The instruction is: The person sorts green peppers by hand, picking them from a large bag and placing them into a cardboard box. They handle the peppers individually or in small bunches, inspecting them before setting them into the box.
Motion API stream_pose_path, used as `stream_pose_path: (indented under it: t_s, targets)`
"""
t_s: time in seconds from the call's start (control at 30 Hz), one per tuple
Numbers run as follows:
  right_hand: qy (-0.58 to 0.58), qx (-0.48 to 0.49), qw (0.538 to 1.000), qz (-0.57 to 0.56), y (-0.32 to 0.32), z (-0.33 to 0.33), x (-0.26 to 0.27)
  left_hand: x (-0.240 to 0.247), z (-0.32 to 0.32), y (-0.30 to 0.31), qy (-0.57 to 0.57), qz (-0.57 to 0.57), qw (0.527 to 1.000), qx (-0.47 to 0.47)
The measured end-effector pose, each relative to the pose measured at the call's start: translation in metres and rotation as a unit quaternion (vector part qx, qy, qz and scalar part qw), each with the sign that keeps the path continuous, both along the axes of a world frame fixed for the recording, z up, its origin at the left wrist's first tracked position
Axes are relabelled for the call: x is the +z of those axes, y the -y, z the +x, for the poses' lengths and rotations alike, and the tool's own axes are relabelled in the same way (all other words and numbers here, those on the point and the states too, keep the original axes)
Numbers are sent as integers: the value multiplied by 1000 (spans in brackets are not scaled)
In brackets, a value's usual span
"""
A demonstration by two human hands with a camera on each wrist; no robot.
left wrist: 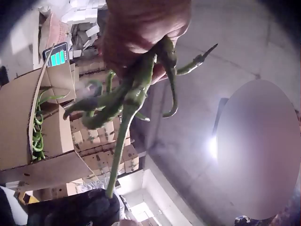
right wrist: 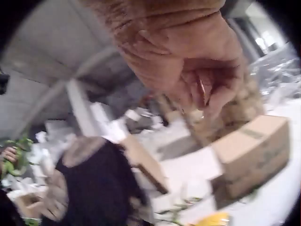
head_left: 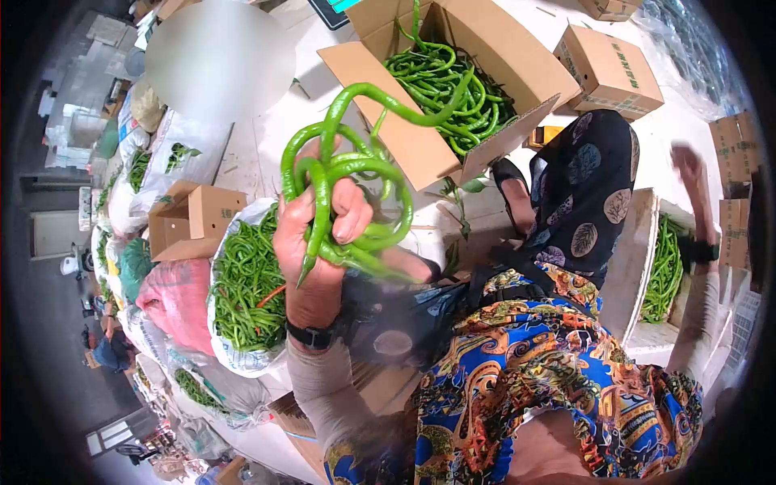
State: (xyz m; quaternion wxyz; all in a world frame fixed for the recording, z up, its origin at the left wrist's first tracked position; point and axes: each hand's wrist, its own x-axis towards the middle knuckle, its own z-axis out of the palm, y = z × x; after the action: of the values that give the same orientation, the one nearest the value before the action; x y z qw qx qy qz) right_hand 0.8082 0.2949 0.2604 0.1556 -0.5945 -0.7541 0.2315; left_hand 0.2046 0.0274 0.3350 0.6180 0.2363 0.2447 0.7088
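Observation:
In the head view my left hand (head_left: 323,218) grips a bunch of long, curling green chili peppers (head_left: 323,179), held up in front of my body. The left wrist view shows their stems (left wrist: 129,106) and tips sticking out below the left hand (left wrist: 146,33). Beyond the bunch stands an open cardboard carton (head_left: 356,73), part filled with the same long peppers (head_left: 453,97). My right hand (head_left: 689,166) is raised at the far right, blurred, above a white foam box (head_left: 638,267) of green peppers. Loosely bent fingers of that hand (right wrist: 207,80) appear in the right wrist view.
A white sack (head_left: 242,360) full of green peppers stands left of my left forearm. Past it are a small open carton (head_left: 182,218) and a pink sack (head_left: 186,303). A closed carton (head_left: 618,69) sits behind my knee. Loose leaves (head_left: 461,198) lie on the floor.

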Motion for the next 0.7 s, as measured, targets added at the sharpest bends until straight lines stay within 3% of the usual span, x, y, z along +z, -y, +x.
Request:
stream_pose_path:
  t_s: [0.03,0.13,0.23,0.3,0.37,0.4,0.43,0.5,0.53,0.57,0.63,0.67,0.7]
  targets:
    - [-88,16,990,105,40,-119,59,-3,1,-1,15,17,1000,-15]
    - [-180,116,976,-34,73,-248,127,1,4,-3,13,-20,1000,11]
    - [-243,254,893,-280,116,-319,131,4,5,-2,-1,-7,999,49]
    - [-239,378,852,-274,142,-359,112,0,4,1,-74,-56,988,125]
    - [-249,485,779,-310,164,-377,105,15,18,-4,-161,-126,955,213]
    - [-294,514,766,-251,172,-381,112,19,19,-4,-189,-152,943,229]
    - [-336,519,749,-240,178,-388,112,14,15,1,-187,-159,941,232]
    - [-376,520,732,-229,183,-403,110,5,10,6,-369,-140,891,224]
    - [-345,490,770,-218,181,-412,106,6,13,6,-417,-149,865,236]
    - [-312,460,806,-204,178,-420,101,2,16,6,-415,-146,868,233]
    - [-366,387,790,-303,171,-433,83,3,25,1,-580,-146,746,293]
    - [-410,356,756,-365,173,-435,78,-5,23,1,-686,-116,651,303]
    - [-429,337,737,-398,174,-440,79,-6,23,-1,-684,-119,652,303]
